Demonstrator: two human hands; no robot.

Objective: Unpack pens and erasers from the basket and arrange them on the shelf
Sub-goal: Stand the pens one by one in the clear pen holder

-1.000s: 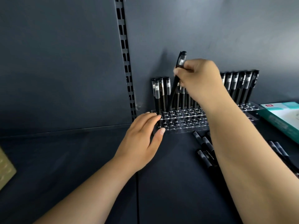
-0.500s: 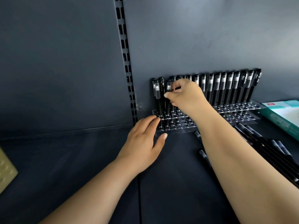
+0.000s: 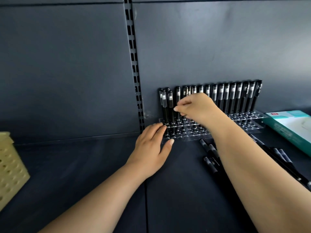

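Pens (image 3: 233,96) fill the back row of the clear rack (image 3: 249,122) behind the right hand (image 3: 196,108), whose fingers pinch one standing pen. Left hand (image 3: 151,148) lies flat, steadying the rack's front edge. Loose pens (image 3: 209,153) beside the right forearm remain unplaced; no erasers visible.

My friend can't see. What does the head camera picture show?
The right hand pinches a black pen standing in a clear pen rack on a dark shelf, while the left hand touches the rack's corner. More pens lie loose nearby.
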